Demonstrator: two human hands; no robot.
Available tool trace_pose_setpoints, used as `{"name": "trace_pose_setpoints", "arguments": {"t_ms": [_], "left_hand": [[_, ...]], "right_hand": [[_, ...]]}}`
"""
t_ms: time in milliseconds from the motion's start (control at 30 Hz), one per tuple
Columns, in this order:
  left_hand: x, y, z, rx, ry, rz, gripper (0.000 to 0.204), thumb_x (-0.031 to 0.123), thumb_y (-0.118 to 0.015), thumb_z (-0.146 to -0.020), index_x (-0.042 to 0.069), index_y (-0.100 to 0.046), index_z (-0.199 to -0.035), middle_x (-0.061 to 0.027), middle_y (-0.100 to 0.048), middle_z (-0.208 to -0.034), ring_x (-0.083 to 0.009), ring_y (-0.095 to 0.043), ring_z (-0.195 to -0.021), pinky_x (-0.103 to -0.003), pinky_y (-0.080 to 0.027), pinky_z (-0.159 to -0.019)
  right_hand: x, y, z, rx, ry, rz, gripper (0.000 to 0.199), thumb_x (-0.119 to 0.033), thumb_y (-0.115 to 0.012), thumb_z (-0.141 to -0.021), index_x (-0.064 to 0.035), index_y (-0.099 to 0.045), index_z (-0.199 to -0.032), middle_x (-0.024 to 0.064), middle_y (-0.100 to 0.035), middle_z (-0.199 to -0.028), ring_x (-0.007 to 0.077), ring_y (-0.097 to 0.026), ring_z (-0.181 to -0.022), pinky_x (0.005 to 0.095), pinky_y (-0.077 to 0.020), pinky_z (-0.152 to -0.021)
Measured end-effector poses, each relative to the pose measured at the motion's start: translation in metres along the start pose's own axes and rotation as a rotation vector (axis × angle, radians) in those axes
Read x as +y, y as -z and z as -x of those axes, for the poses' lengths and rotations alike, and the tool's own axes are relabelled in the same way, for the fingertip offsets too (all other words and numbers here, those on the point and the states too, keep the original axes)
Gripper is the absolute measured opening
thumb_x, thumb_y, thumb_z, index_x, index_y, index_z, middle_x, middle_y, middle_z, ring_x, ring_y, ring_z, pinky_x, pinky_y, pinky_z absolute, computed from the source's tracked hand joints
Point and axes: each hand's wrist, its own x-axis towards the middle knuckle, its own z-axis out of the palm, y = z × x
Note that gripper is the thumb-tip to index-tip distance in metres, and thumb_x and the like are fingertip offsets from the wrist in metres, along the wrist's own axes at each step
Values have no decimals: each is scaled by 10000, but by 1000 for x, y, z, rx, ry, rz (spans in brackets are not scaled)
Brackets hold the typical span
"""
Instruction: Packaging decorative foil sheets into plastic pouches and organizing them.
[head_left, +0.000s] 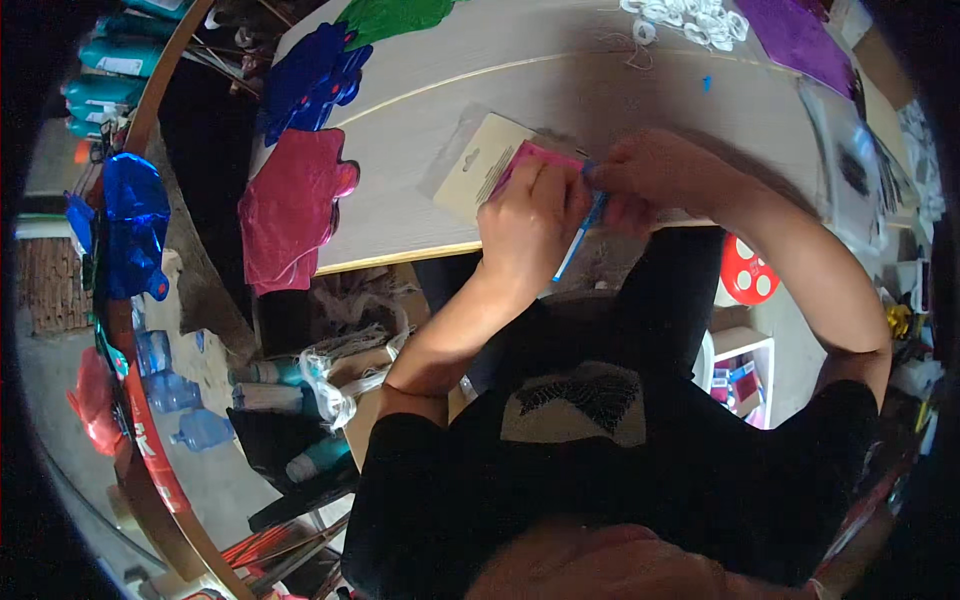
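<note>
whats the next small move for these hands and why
Probably bring the slim blue strip back over the table with the right hand: its lower end appears past the front edge, while the left hand covers part of the pink piece overlapping the card.

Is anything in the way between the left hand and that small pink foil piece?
Nothing visible is: the left hand meets the pink foil piece in the view, and the cream hang-hole card shows off to the left.
</note>
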Motion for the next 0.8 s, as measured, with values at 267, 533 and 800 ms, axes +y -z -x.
{"name": "trace_pose_setpoints", "arguments": {"t_ms": [267, 533, 800], "left_hand": [[-1, 3, 0, -23, -31, 27, 93, 83, -708, -755, 92, -649, -826, -81, -589, -805, -288, -620, -624, -388, -502, -525], [0, 2, -1, 6, -35, 61, 98, 95, -721, -749, 98, -649, -816, -70, -586, -784, -279, -618, -623, -380, -506, -531], [-1, 0, 1, -7, -54, 54, 111, 94, -722, -745, 92, -649, -829, -70, -584, -796, -274, -617, -632, -369, -506, -519]], "right_hand": [[-10, 11, -8, -86, -504, -481, 390, -300, -552, -937, -16, -662, -693, 82, -644, -618, 146, -620, -516, 282, -506, -487], [-14, -11, -7, 345, -182, 573, 410, -383, -591, -862, -22, -684, -690, 176, -621, -609, 320, -658, -634, 392, -530, -598], [-11, -29, 9, 637, 14, 782, 221, -241, -609, -814, -55, -595, -934, 131, -580, -913, 315, -622, -812, 396, -524, -637]]}}
